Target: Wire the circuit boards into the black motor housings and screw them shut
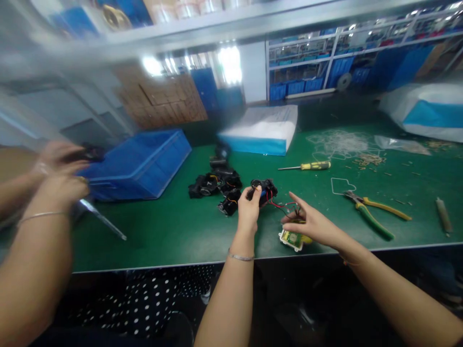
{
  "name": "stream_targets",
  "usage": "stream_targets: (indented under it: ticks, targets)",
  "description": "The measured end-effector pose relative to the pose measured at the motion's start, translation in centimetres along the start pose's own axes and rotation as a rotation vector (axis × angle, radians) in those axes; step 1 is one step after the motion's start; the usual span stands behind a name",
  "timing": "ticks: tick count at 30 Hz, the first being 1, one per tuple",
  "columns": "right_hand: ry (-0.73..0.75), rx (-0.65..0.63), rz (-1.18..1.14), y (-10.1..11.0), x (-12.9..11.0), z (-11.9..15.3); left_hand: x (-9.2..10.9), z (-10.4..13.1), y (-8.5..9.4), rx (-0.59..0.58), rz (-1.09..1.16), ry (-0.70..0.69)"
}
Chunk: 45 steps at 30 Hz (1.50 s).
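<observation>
My left hand (249,207) is closed on a black plastic part (268,188), its thumb pressed on top. Red and black wires (278,205) run from that part toward a small white-framed circuit module (291,239) near the table's front edge. Over the module and the wires is my right hand (307,219), with thumb and index finger spread apart; its other fingers are partly hidden. Left of my left hand lie several black parts (213,185) in a loose pile.
A blue bin (144,166) stands left, beside a co-worker's hands (63,178) and a metal tool (103,219). Right are a screwdriver (314,166), pliers (372,212), a tube (443,216) and clear rings (340,143). A white-blue package (262,127) lies behind on the green table (173,236).
</observation>
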State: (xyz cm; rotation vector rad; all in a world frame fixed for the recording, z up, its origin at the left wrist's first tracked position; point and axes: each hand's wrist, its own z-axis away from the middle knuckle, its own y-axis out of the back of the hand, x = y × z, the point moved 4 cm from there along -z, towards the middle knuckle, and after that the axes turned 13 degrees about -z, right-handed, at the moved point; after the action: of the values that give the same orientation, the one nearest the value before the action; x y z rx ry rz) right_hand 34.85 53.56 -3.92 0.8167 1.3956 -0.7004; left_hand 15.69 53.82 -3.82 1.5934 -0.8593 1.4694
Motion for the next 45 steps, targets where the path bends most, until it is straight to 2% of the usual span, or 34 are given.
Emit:
stream_targets:
  ticks: [2, 3, 7, 8, 10, 12, 14, 15, 17, 19, 21, 25, 27, 31, 38, 45]
  targets:
    - [-0.033, -0.051, 0.159, 1.5, 0.4, 1.2, -0.4, -0.1, 0.1, 0.007, -0.054, 0.029]
    - [-0.039, -0.031, 0.255, 2.9, 0.3, 1.4, -0.6, -0.1, 0.0, 0.005, -0.105, 0.023]
    - [0.024, 0.205, 0.660, 9.0, -0.7, 0.2, -0.9, 0.0, -0.6, -0.046, -0.358, -0.061]
    - [0.043, 0.224, 0.747, 10.0, -0.9, -0.3, -0.9, 0.0, -0.8, -0.067, -0.427, -0.081]
    - [0.089, 0.202, 0.906, 10.4, -0.9, -0.9, -1.0, 0.1, -1.1, -0.098, -0.566, -0.121]
    - [0.161, 0.216, 1.030, 9.3, -1.1, -0.8, -1.0, 0.2, -1.4, -0.106, -0.685, -0.159]
    - [0.278, 0.292, 1.037, 6.8, -1.7, 0.0, -1.0, 0.4, -1.6, -0.090, -0.777, -0.204]
    - [0.347, 0.314, 0.973, 5.3, -2.0, 0.6, -1.0, 0.4, -1.7, -0.084, -0.815, -0.226]
    - [0.460, 0.268, 0.766, 1.9, -2.3, 1.5, -1.0, 0.5, -1.8, -0.088, -0.870, -0.253]
    - [0.455, 0.195, 0.605, -0.7, -1.9, 1.6, -1.0, 0.6, -1.8, -0.104, -0.903, -0.247]
    - [0.331, 0.197, 0.571, -2.0, -0.5, 1.0, -1.0, 0.6, -1.7, -0.112, -0.927, -0.228]
    - [0.076, 0.283, 0.679, -1.7, 2.1, -0.9, -0.3, 1.1, -1.8, -0.122, -0.912, -0.242]
    - [0.030, 0.306, 0.728, -1.4, 2.5, -1.4, 0.3, 1.6, -2.2, -0.149, -0.953, -0.315]
    - [-0.048, 0.340, 0.834, -1.5, 2.7, -1.5, 1.1, 2.6, -3.5, -0.278, -1.046, -0.512]
    - [-0.012, 0.240, 0.889, -0.9, 2.5, -1.3, 0.4, 2.3, -4.0, -0.358, -0.994, -0.434]
    - [0.041, 0.253, 0.944, -1.0, 3.0, -0.6, -0.3, 2.1, -4.4, -0.274, -0.991, -0.452]
